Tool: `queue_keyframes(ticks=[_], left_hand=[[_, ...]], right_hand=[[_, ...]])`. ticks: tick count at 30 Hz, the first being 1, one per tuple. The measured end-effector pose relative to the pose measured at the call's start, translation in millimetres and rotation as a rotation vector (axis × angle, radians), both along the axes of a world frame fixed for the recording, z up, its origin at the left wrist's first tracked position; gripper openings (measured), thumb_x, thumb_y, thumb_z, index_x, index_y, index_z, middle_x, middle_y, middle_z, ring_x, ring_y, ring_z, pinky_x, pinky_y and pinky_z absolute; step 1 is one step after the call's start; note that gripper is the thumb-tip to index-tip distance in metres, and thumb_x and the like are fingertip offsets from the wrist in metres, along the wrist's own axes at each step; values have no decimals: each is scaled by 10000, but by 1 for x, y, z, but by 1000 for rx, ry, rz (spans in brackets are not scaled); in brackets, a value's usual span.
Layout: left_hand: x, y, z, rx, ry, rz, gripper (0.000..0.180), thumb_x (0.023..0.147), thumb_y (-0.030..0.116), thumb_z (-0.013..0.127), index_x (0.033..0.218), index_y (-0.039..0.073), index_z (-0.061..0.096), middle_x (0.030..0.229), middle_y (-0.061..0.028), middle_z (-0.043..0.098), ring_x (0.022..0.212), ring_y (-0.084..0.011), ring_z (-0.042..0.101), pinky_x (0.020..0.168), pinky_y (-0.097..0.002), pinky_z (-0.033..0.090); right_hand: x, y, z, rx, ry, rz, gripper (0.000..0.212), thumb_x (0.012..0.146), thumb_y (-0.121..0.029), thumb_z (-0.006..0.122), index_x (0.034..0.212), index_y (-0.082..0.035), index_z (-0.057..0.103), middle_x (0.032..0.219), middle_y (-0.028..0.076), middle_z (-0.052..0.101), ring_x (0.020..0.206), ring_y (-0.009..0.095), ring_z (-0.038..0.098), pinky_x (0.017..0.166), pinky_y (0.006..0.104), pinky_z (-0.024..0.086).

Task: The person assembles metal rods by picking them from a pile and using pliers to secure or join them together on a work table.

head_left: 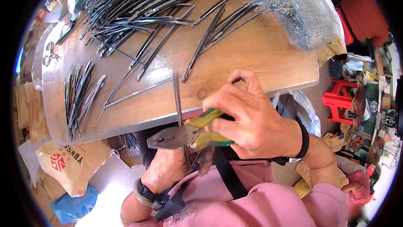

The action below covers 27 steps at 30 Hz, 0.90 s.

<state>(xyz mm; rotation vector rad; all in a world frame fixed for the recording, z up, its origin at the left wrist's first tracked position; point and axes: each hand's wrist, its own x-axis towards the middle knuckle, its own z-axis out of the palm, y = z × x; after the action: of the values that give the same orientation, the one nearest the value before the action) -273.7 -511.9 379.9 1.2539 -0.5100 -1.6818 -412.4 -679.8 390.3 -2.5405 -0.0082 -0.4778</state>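
Pink sleeves fill the bottom edge, and just above them the right hand (252, 122) wraps the yellow-and-green handles of the pliers (189, 134), grip pressed together, jaws meeting around a thin metal rod (178, 101). That rod stands nearly upright, crossing the pliers' jaws, its top reaching over the edge of the wooden surface (260, 55). Below the pliers the left hand (166, 170) holds the rod's lower end, fingers curled around it, though the pinch itself is partly hidden. I'd judge the rod light, stiff and a bit springy, slick steel, best taken close to the jaws so it doesn't whip. Beyond the pliers, loose rods lie scattered; a small bundle (79, 97) sits far left of them, a big heap (138, 4) at the far side, a wrapped sheaf of wires (298, 8) far right. Scissors (49, 53) rest at the left edge.
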Motion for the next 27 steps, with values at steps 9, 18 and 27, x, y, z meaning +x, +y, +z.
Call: queue_keyframes(ticks=[9, 18, 27], left_hand=[[-10, 1, 1, 6, 109, 420, 69, 965, 28, 582, 1011, -19, 605, 654, -7, 548, 546, -32, 420, 502, -178, 323], [-15, 0, 4, -101, -172, 400, 51, 952, -19, 578, 1003, -19, 582, 688, 15, 582, 589, -11, 423, 513, -174, 339], [-2, 14, -5, -25, -223, 473, 43, 931, -22, 587, 950, 1, 555, 688, -31, 596, 534, -54, 487, 450, -188, 324]], right_hand=[[-44, -7, 10, 365, 217, -291, 197, 704, -18, 733, 882, 17, 656, 1050, 129, 600, 848, 290, 618, 728, 336, 499], [-55, 8, 1, 470, 352, -111, 370, 666, -91, 792, 992, 31, 664, 1185, 157, 558, 998, 327, 604, 826, 373, 508], [-28, 21, -10, 236, 415, 61, 347, 724, -158, 757, 934, 58, 584, 1022, 195, 548, 903, 341, 602, 717, 378, 537]])
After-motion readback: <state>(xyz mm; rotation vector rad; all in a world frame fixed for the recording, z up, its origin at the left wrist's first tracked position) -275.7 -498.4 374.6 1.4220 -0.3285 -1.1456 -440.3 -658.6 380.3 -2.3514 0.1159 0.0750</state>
